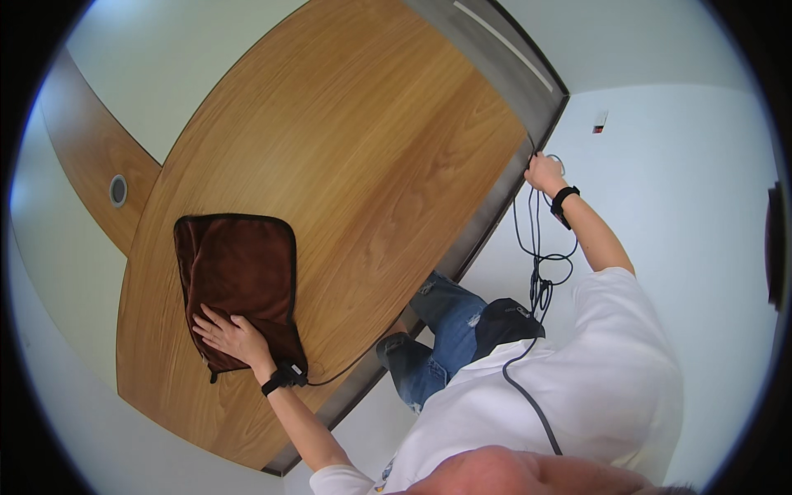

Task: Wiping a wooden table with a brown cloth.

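My left hand (234,339) lies flat with fingers spread on the lower part of a brown plush cloth (253,260) with black edging. The cloth is on the wooden table (334,148), its lower half creased under the palm. At the table's far right edge, my right hand (546,173) is closed around thin black cables (533,235). The fingers hide the part of the cables inside the fist. Below it, the cables hang in loops, knotted together near my side.
A black strap with a small device (291,375) sits on my left wrist, with a cord running from it. A black band (563,201) circles my right wrist. Beyond the table stands a curved wooden piece (99,154) with a round grey insert (118,190). My jeans (455,322) meet the table edge.
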`<state>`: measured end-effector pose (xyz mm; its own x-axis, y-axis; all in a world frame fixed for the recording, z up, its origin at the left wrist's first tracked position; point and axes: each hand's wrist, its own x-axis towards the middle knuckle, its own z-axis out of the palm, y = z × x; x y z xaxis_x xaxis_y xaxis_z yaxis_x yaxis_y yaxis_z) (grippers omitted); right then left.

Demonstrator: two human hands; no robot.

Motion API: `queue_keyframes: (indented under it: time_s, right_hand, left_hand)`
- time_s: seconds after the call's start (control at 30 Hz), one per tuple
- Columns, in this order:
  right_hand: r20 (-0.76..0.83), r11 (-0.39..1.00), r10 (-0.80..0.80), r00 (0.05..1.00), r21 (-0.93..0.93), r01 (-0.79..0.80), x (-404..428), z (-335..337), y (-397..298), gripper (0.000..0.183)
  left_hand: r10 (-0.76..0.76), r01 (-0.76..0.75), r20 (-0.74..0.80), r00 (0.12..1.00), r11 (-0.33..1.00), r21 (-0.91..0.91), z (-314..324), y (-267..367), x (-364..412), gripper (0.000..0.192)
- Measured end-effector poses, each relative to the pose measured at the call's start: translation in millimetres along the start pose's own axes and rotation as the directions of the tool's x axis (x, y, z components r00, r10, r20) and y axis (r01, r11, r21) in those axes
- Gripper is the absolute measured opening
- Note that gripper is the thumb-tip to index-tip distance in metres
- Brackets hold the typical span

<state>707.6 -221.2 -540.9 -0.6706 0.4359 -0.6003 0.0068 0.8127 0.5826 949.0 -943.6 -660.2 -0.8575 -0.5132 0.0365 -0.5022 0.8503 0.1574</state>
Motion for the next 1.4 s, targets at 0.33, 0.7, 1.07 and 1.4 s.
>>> queue_keyframes:
  time_s: [0.33,0.7,1.07,1.4]
  right_hand:
    - [0.252,0.788,-0.611,0.750,0.283,0.547,-34.7,36.5,-8.1,0.033]
    - [-0.436,-0.079,-0.880,-0.189,-0.258,0.963,-241.2,-187.2,-362.7,0.053]
    - [-0.548,-0.115,-0.749,-0.372,-0.446,0.887,-228.6,-177.9,-505.7,0.080]
    - [-0.792,0.192,-0.574,-0.211,-0.381,0.905,-252.0,-155.6,-521.7,0.080]
  left_hand:
    - [-0.020,0.021,-0.015,1.000,0.998,0.063,4.8,-9.4,-3.9,0.070]
    - [-0.013,0.013,0.003,1.000,0.999,-0.049,-17.1,9.3,0.8,0.075]
    - [0.023,-0.022,0.006,1.000,0.998,-0.065,-47.2,6.6,11.9,0.076]
    - [0.094,-0.109,-0.159,0.983,0.990,-0.087,-33.2,10.5,41.8,0.078]
